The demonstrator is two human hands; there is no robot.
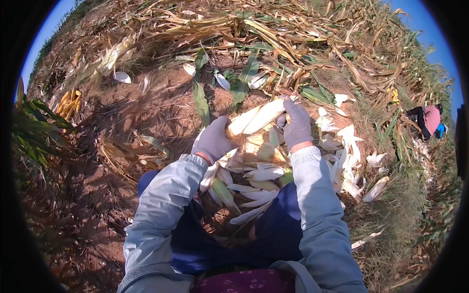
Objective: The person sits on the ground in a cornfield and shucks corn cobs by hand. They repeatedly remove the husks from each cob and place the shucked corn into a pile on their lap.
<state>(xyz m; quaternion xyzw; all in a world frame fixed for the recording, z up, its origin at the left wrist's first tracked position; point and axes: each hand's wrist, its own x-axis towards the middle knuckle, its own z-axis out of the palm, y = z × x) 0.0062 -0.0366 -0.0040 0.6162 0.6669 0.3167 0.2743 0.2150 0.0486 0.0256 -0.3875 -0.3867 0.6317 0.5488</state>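
Observation:
An ear of corn point(256, 117), still wrapped in pale husk, is held level in front of me above the ground. My left hand point(215, 140), in a grey glove, is closed round its left end. At the other end my right hand point(296, 122), gloved alike, grips the tip with thumb and fingers pinched on the husk. Below the ear, between my knees, lies a heap of stripped husks point(259, 185), whitish and pale green. The part of the ear under my fingers is hidden.
Yellow husked ears point(69, 103) lie piled on the ground at the left, near green leaves point(41, 129). More loose husks point(349, 161) are strewn to the right. Dry stalks point(234, 24) cover the far ground. A person in a pink top point(432, 118) bends over at the far right.

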